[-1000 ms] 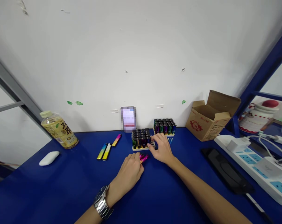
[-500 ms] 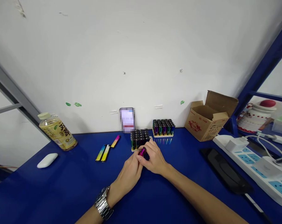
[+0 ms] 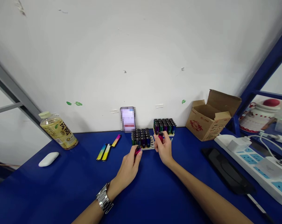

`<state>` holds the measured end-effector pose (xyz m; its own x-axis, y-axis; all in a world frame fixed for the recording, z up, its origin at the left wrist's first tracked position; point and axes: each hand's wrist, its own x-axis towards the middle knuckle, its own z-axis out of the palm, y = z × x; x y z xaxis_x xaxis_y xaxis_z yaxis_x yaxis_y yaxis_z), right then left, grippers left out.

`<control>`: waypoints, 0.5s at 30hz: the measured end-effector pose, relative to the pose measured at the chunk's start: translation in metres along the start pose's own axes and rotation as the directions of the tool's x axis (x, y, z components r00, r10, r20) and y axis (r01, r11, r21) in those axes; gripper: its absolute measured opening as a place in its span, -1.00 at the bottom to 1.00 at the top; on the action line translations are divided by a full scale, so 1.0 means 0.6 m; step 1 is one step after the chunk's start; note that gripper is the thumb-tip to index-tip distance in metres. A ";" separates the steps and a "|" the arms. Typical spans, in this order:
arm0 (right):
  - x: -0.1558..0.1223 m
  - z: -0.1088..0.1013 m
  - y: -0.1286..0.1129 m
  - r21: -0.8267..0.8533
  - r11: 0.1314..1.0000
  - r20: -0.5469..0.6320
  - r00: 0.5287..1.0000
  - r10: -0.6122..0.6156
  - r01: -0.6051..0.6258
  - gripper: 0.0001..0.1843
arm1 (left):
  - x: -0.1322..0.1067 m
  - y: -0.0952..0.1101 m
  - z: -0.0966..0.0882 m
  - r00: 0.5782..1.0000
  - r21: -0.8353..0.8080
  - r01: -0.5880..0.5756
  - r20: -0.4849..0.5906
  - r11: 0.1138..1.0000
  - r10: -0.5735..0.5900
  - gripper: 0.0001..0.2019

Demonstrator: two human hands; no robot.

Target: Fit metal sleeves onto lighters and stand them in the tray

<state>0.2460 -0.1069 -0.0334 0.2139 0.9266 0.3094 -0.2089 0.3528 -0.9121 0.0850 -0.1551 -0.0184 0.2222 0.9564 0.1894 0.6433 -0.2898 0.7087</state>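
Since half a second ago the hands have parted: the right hand [image 3: 165,149], which was pressed against the left at the front of the near tray [image 3: 151,145], has swung right and up with a magenta lighter [image 3: 160,137], and now holds it upright in the gap between that tray and the far tray [image 3: 171,134]. The left hand [image 3: 129,165], a wristwatch [image 3: 105,199] on its wrist, has barely shifted and rests on the blue desk [image 3: 61,186] just before the near tray. As I judge it, the risk lies in how tightly both trays are packed with upright lighters. The right hand works in a narrow space, and a knuckle or the lighter's base could catch a neighbour and tip it or nudge a tray. The pinch sits high on a slick body, so the lighter could also slip or lean. The right fingers [image 3: 157,143] are closed around the magenta lighter's lower half, its dark cap standing clear above them. The left fingers [image 3: 134,153] are curled shut on a second pink lighter [image 3: 138,151], whose end pokes out towards the tray's front edge. Three loose lighters [image 3: 105,151] lie well to the left, untouched.
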 end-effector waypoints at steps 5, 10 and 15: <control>0.013 -0.004 0.007 0.190 0.931 0.078 0.950 0.301 -0.310 -0.45 | -0.001 0.002 0.000 1.000 -0.002 0.005 0.028 1.000 -0.005 -0.70; 0.021 -0.003 0.001 0.175 0.881 -0.019 0.894 0.448 -0.438 -0.46 | -0.001 0.000 0.000 0.999 0.007 0.007 0.046 1.000 -0.008 -0.69; 0.022 -0.003 -0.011 0.149 0.872 0.007 0.883 0.470 -0.466 -0.45 | -0.001 0.000 0.002 0.998 0.014 -0.006 0.055 1.000 0.005 -0.71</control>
<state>0.2519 -0.0969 -0.0239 0.0838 0.9846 -0.1535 -0.4242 -0.1041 -0.8996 0.0858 -0.1559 -0.0191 0.2652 0.9516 0.1553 0.6519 -0.2956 0.6983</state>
